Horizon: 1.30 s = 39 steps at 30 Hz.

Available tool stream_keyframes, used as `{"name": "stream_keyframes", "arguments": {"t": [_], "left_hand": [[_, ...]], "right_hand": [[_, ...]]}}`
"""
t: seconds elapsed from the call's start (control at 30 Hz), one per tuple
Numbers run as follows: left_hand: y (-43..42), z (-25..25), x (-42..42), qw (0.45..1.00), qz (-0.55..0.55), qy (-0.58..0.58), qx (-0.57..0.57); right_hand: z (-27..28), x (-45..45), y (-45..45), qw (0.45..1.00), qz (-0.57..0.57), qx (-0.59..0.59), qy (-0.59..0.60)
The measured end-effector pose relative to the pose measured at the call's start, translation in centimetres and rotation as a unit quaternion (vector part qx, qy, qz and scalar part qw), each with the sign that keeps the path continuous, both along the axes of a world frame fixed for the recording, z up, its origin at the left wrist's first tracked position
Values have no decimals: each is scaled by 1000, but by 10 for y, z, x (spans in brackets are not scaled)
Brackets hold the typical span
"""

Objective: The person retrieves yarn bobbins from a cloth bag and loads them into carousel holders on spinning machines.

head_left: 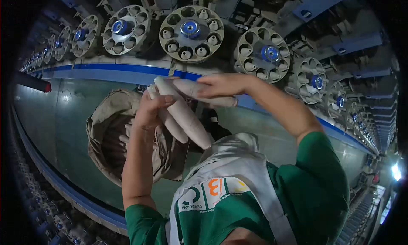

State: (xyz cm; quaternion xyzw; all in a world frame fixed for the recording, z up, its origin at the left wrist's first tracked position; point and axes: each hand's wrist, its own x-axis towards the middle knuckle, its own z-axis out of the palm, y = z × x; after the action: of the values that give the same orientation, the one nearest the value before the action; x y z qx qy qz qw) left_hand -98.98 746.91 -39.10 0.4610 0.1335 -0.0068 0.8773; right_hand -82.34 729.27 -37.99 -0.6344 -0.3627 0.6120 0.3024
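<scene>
Near the middle of the view, my left hand (153, 107) is closed round pale yarn bobbins (185, 115), which slant down to the right, side by side. My right hand (216, 85) grips more pale bobbins (191, 88), which point left and touch or overlap the tops of those in my left hand. Below my left hand, a brown cloth sack (104, 138) stands open with several bobbins inside. Its right side is partly hidden by my left arm.
Round magazines (191, 34) with cups, several holding bobbins, line the machine beyond my hands. A blue rail (106, 67) runs along its front edge. Another machine row (63, 187) lies at the lower left. A dark bar with a red end (46, 87) juts in at left.
</scene>
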Motion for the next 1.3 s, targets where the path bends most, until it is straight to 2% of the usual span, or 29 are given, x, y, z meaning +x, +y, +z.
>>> {"name": "stream_keyframes", "arguments": {"t": [0.03, 0.1, 0.13, 0.17, 0.23, 0.27, 0.33, 0.37, 0.43, 0.5, 0.57, 0.63, 0.67, 0.7, 0.73, 0.77, 0.9, 0.93, 0.97, 1.03, 1.07, 1.1, 1.13, 1.2, 1.23, 1.27, 1.3], "left_hand": [[-4, -2, 14, 999, 28, -5, -25], [-10, -14, 41, 996, 80, 16, -46], [-13, -25, 57, 993, 93, 40, -52], [-15, -36, 77, 991, 106, 61, -57], [-19, -47, 112, 992, 102, 40, -66], [-24, -44, 128, 994, 82, 32, -63], [-28, -42, 161, 997, 49, 19, -53], [-31, -39, 175, 998, 43, 23, -50], [-42, -35, 200, 994, 111, 10, -19], [-47, -30, 217, 994, 94, 45, -25], [-53, -25, 225, 998, 56, 31, -27], [-61, -4, 225, 997, 43, 54, -27], [-60, -2, 224, 998, 48, 43, -22], [-57, -1, 224, 998, 54, 33, -16], [-51, -1, 223, 998, 53, 36, -15], [-43, -1, 220, 998, 46, 42, -13], [-34, -2, 217, 998, 33, 55, 0], [-37, -10, 222, 997, 55, 40, 25], [-44, -19, 230, 995, 78, 27, 51], [-58, -25, 243, 996, 56, 0, 72], [-67, -21, 250, 984, 20, -8, 176], [-74, -18, 258, 960, -16, -18, 279], [-79, -14, 266, 960, -20, -17, 279], [-89, -9, 275, 899, -139, -66, 409], [-93, -8, 273, 905, -128, -76, 399], [-92, 1, 270, 905, -133, -77, 397], [-87, 12, 264, 919, -167, -75, 349]], "right_hand": [[14, 17, -26, 999, 11, -23, -26], [1, 60, -80, 991, -131, -10, 20], [1, 71, -102, 965, -262, 18, 6], [4, 85, -122, 920, -388, 47, -9], [-9, 121, -167, 830, -542, 102, -86], [-14, 134, -191, 825, -551, 101, -81], [-23, 161, -227, 726, -656, 140, -155], [-31, 170, -237, 721, -661, 139, -151], [-46, 181, -254, 660, -694, 129, -257], [-43, 167, -219, 688, -645, 103, -315], [-31, 155, -174, 791, -537, 43, -290], [-40, 146, -127, 787, -609, 55, -84], [-53, 150, -125, 786, -610, 56, -83], [-72, 157, -122, 742, -597, 92, -291], [-83, 161, -121, 665, -555, 123, -484], [-72, 163, -130, 644, -514, 93, -559], [-67, 194, -191, 613, -667, 7, -423], [-56, 190, -192, 629, -691, 64, -351], [-51, 187, -183, 629, -690, 65, -352], [-45, 176, -160, 616, -705, 292, -197], [-29, 167, -157, 612, -707, 293, -199], [-8, 156, -157, 611, -708, 347, -67], [2, 149, -158, 598, -696, 392, 66], [-2, 145, -179, 579, -698, 412, 90], [-4, 144, -191, 561, -694, 437, 113], [-9, 142, -198, 607, -702, 370, 30], [-18, 138, -193, 604, -706, 369, 28]]}}
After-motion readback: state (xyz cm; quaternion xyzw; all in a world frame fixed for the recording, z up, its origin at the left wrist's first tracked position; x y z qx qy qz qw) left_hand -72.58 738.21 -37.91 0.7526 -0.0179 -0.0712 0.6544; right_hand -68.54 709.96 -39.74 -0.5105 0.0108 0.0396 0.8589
